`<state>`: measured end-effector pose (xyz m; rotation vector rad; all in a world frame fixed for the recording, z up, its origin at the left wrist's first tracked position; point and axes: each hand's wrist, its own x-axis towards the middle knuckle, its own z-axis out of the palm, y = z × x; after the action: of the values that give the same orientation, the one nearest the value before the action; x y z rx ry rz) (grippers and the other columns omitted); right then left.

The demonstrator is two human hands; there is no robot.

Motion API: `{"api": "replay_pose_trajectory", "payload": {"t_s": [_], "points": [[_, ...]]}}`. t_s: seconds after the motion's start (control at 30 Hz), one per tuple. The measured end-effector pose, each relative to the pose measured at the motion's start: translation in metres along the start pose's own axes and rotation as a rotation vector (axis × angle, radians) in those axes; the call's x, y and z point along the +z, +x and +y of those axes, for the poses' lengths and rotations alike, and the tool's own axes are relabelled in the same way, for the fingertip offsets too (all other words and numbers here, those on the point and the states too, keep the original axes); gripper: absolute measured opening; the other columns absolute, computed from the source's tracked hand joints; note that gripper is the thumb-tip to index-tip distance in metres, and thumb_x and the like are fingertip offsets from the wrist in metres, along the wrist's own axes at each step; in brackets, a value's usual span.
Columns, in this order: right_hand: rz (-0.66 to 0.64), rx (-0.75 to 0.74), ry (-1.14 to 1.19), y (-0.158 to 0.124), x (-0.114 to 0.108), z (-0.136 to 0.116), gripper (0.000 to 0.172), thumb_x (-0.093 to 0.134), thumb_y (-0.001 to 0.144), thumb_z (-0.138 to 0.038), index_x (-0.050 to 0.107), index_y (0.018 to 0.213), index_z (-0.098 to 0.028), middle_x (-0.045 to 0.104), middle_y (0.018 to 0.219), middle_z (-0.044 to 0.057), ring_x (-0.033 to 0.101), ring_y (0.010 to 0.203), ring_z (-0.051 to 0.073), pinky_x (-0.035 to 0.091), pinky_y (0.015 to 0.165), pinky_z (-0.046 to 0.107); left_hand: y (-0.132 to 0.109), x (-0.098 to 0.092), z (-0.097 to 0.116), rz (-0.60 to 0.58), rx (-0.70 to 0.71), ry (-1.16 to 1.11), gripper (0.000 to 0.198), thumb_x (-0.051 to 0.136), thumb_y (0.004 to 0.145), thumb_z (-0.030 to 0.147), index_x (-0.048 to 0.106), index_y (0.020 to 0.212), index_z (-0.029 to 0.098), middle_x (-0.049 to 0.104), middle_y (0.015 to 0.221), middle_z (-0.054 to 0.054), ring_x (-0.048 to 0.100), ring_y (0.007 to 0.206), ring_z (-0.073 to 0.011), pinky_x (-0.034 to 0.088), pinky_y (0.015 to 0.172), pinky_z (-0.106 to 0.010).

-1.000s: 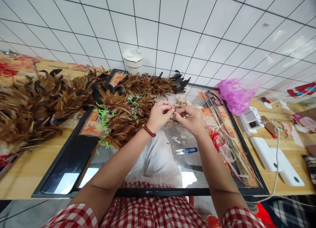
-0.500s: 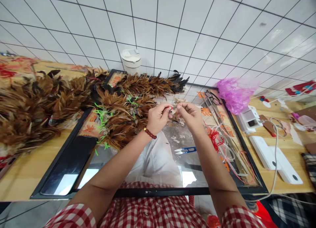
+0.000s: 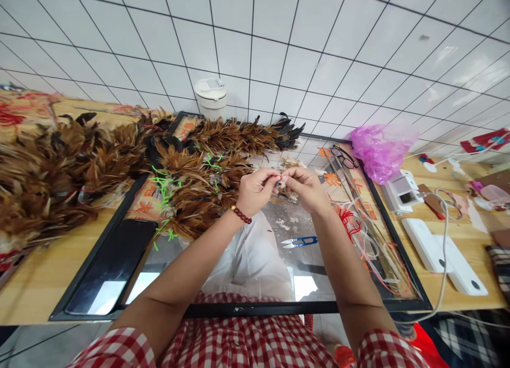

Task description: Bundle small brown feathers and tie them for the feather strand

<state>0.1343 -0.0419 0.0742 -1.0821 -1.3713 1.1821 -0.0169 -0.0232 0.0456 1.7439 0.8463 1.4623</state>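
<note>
My left hand [image 3: 257,190] is closed in a pinch, thumb against forefinger, on a short bit of red string [image 3: 280,177]. My right hand [image 3: 305,187] pinches at the same spot, its fingertips touching those of the left. Something small and whitish shows just under the fingertips, too small to name. Below the right hand, blue-handled thread snips [image 3: 299,242] lie on the glass tabletop [image 3: 285,224]. Bundles of brown feathers [image 3: 199,203] with green ties [image 3: 163,190] lie to the left of my left hand.
A black phone [image 3: 113,267] lies front left, beside more feathers [image 3: 51,171]. Behind stands a white lidded container [image 3: 212,98]. Glasses [image 3: 343,156], red strings [image 3: 349,222], a purple plastic bag [image 3: 382,153] and white power strips [image 3: 444,256] are on the right.
My right hand has moved slightly left, so its fingertips now meet the left hand's at the red string. The left hand has stayed nearly in place.
</note>
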Motion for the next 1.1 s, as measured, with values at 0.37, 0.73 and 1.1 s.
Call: {"api": "replay_pose_trajectory", "payload": {"t_s": [0.37,0.73,1.1], "points": [[-0.057,-0.050,-0.111,0.001,-0.002,0.003,0.025,0.063,0.079,-0.037,0.060,0.097,-0.020,0.061,0.081,0.001,0.054,0.065,0.011,0.042,0.059,0.024,0.000,-0.002,0.003,-0.005,0.011,0.037,0.012,0.055,0.086,0.025,0.063,0.082,0.018,0.067,0.069,0.000,0.064,0.053,-0.0085,0.046,0.052,-0.017],[0.076,-0.355,-0.966,-0.004,-0.004,-0.002,0.012,0.039,0.089,-0.018,0.051,0.087,-0.019,0.057,0.086,0.007,0.052,0.080,0.020,0.039,0.070,0.031,0.002,-0.003,0.006,-0.002,0.066,0.049,0.014,0.049,0.091,0.027,0.057,0.083,0.018,0.066,0.075,0.000,0.061,0.054,-0.0066,0.048,0.059,-0.019],[0.006,-0.325,-1.135,-0.006,0.011,-0.005,0.015,0.039,0.084,-0.012,0.052,0.090,-0.018,0.058,0.090,0.011,0.052,0.083,0.024,0.040,0.075,0.035,0.012,-0.007,0.010,0.143,-0.160,-0.216,0.018,0.056,0.085,0.034,0.055,0.076,0.018,0.060,0.065,0.002,0.052,0.049,-0.0056,0.043,0.052,-0.018]]}}
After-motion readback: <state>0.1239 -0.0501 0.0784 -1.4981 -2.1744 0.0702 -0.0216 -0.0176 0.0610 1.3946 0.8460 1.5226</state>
